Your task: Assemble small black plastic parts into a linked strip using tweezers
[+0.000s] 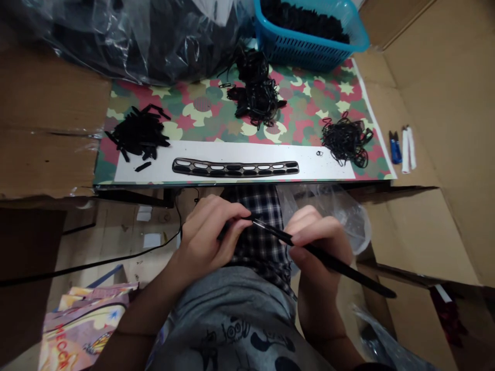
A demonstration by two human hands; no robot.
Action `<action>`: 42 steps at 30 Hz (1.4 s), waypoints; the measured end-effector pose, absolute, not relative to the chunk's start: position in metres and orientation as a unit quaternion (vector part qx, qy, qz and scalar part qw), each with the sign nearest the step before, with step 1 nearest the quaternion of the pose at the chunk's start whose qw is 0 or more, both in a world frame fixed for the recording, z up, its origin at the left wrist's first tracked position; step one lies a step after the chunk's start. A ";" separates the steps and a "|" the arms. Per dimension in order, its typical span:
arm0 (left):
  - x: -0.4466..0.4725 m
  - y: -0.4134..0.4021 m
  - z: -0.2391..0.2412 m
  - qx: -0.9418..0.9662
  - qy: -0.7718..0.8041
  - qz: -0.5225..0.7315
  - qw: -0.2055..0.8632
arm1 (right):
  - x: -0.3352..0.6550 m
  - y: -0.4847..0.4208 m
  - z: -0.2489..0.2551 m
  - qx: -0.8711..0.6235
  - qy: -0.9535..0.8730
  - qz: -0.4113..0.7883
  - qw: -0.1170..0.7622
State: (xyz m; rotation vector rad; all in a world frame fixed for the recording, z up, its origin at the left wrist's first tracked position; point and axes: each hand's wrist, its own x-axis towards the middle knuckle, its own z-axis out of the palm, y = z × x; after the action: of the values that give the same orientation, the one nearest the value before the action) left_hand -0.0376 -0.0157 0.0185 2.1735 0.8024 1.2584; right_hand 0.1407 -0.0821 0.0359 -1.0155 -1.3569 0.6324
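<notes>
My left hand (212,226) is closed in a pinch in front of the table edge. Between thumb and forefinger is a small black piece (249,217), mostly hidden by the fingertips. My right hand (319,242) grips a slim black-handled tool (348,268) with a shiny metal front part. Its front end meets the black piece at my left fingertips; the exact tip is too small to make out. On a white strip (154,165) beyond my hands lies a long, slightly curved black frame (235,167) with two rows of slots, some filled black and some showing white.
Piles of black strips (139,131), black loops (346,139) and mixed black parts (257,100) lie on the patterned tabletop (185,116). Behind them are a blue basket (305,51) and a plastic bag (154,41). Blue-handled cutters (395,148) lie right, beside cardboard (444,93).
</notes>
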 end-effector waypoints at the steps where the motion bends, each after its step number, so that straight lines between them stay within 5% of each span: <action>1: -0.037 -0.015 0.019 0.800 0.291 0.464 0.243 | 0.139 -0.082 0.037 -0.445 -0.588 0.274 0.618; 20: -0.035 -0.015 0.018 0.809 0.276 0.475 0.212 | 0.136 -0.081 0.039 -0.453 -0.585 0.285 0.609; 33: -0.031 -0.018 0.017 0.766 0.262 0.475 0.344 | 0.132 -0.045 0.015 -0.352 -0.318 0.609 0.636; 42: -0.030 -0.020 0.012 0.775 0.270 0.459 0.342 | 0.145 -0.042 0.024 -0.329 -0.334 0.590 0.657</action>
State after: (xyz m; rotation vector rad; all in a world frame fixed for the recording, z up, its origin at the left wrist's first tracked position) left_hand -0.0304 -0.0197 0.0125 2.0147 0.7022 1.1925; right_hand 0.1449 -0.0424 0.0240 -0.7455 -0.7577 1.3364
